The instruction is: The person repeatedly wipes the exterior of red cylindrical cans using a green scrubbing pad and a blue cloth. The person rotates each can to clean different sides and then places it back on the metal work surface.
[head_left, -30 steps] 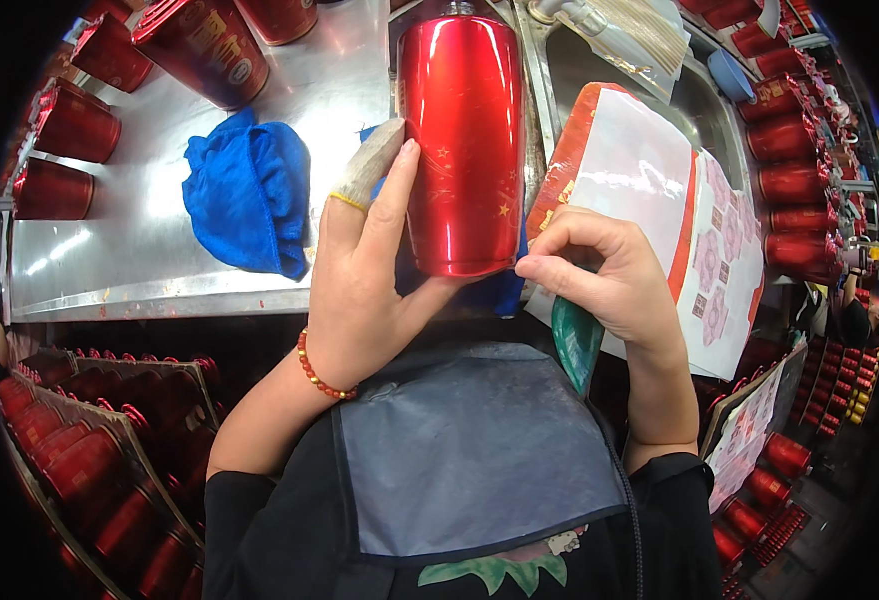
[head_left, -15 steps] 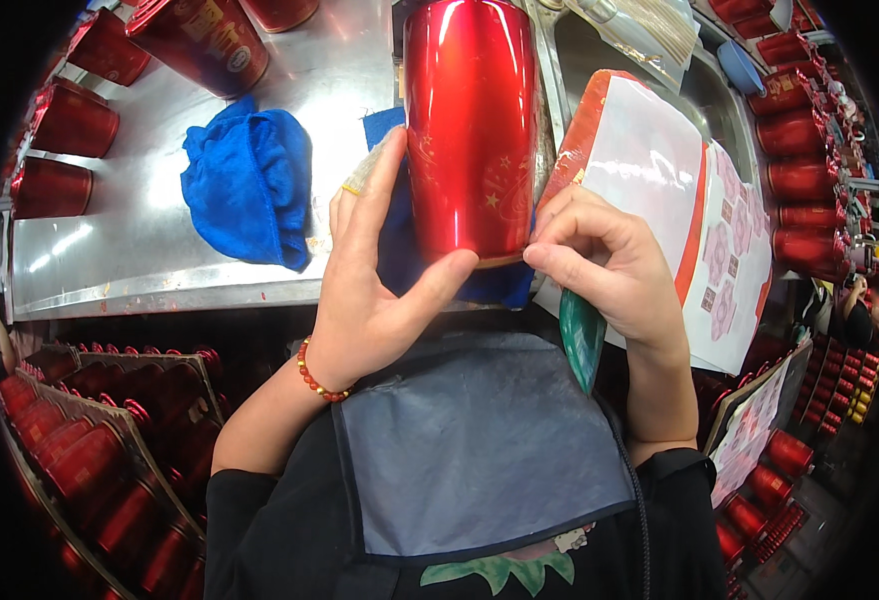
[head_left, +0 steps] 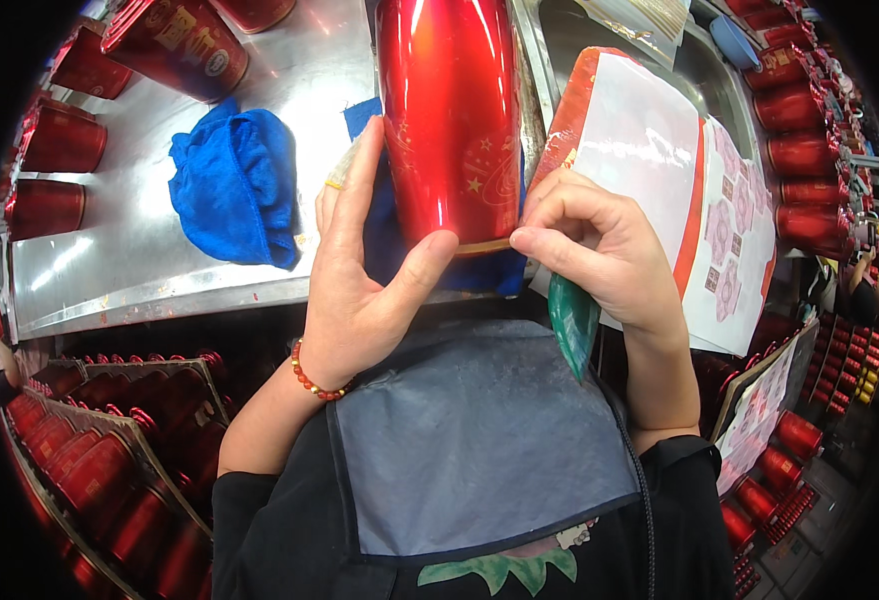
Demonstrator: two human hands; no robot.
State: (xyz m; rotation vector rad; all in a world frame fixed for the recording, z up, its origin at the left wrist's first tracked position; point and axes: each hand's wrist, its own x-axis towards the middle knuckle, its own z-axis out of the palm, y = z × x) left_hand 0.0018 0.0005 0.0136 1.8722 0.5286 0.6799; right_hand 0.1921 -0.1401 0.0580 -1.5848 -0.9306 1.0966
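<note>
The glossy metallic-red tapered vessel (head_left: 449, 120) lies sideways over flat blue cloth (head_left: 489, 275). The left hand (head_left: 354, 275) is spread along it; the right hand's (head_left: 604, 250) fingertips pinch together (on what, I cannot tell). Slack left support could let it roll.

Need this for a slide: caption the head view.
Left hand on a red container, right hand at its edge, blue cloth nearby.

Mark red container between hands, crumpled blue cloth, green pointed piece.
Red container (head_left: 449, 120), head view: mid-side.
Crumpled blue cloth (head_left: 234, 185), head view: middle folds.
Green pointed piece (head_left: 571, 316), head view: broad middle.
</note>
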